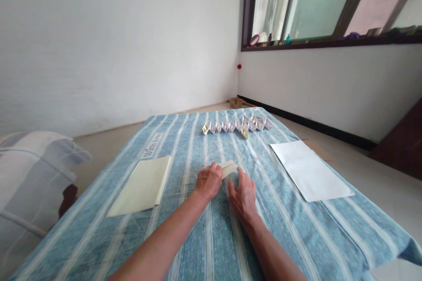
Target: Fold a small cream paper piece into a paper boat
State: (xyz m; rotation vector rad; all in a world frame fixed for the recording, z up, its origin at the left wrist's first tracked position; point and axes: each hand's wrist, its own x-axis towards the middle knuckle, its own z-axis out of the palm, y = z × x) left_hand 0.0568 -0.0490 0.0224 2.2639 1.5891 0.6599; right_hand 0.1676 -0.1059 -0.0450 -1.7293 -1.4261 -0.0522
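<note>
My left hand [209, 181] is closed around the left end of a small folded piece of pale yellow paper [228, 168] over the middle of the table. Close to the paper's right end is my right hand [243, 193], thumb and fingers apart, with nothing visible in it. Whether its fingertips touch the paper I cannot tell. Beyond both hands stand several folded paper shapes [227, 127] in a row, mostly pale purple, with a yellow one [244, 131] in front of the others.
Pale yellow sheets [141, 186] lie to the left, and a white sheet [310, 170] lies to the right. A blue striped cloth [184, 237] covers the table. At the far left is a chair or seat under light fabric [36, 175]. A window sill [316, 43] holds small items.
</note>
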